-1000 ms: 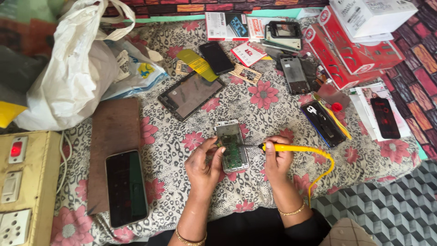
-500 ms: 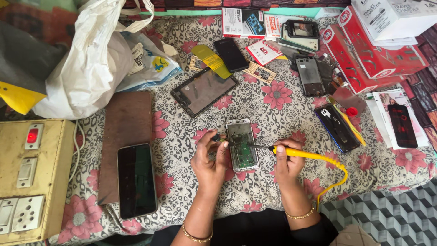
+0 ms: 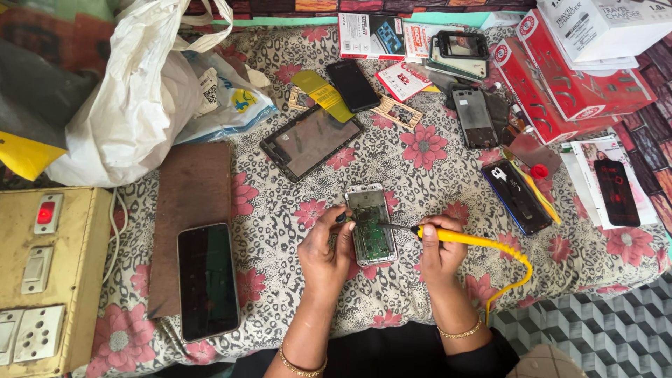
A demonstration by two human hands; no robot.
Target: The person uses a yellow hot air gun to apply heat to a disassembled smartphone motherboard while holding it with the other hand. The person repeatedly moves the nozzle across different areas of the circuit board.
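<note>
An opened phone [image 3: 371, 224] with its back off and a green circuit board showing lies on the flowered cloth [image 3: 434, 175] in front of me. My left hand [image 3: 325, 248] rests at the phone's left edge, fingertips pinched on something small that I cannot make out. My right hand [image 3: 439, 248] grips a yellow-handled soldering iron [image 3: 462, 239], its dark tip reaching left onto the board. The iron's yellow cord [image 3: 514, 269] curls off to the right and down.
A black phone [image 3: 208, 280] lies on a brown board [image 3: 189, 217] at left, beside a yellow switch box [image 3: 42, 273]. A tablet frame [image 3: 311, 142], several phones and parts, red boxes [image 3: 560, 84] and a white plastic bag [image 3: 133, 105] crowd the far side.
The view has shifted slightly. My hands stay at the opened phone; the iron's tip has come further in over the board.
</note>
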